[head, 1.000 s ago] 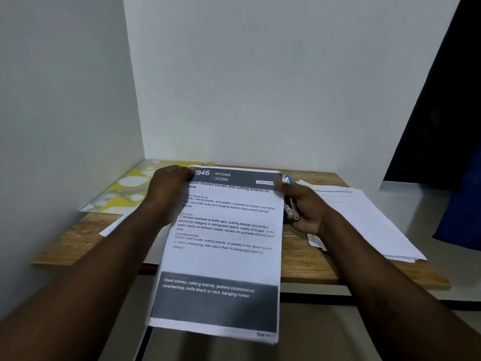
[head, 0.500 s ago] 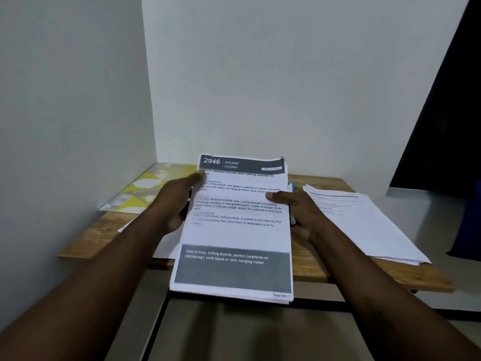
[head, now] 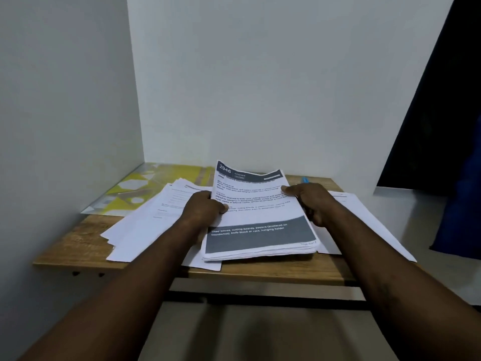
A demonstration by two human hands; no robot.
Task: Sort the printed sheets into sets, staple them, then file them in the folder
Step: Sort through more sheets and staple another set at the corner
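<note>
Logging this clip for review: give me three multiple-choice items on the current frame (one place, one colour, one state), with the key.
1. Where on the table does the folder lie?
A. back left corner
B. front right corner
C. hanging off the near edge

2. What colour is the band across the near end of the stack?
A. red
B. dark grey
C. green

3. How is the stack held?
A. by the left hand and the right hand, one at each side
B. lying untouched
C. pinned under a book

Key:
1 A, it sits far left, behind the loose sheets.
2 B, the band is grey with white print.
3 A, each hand grips a side edge.
</note>
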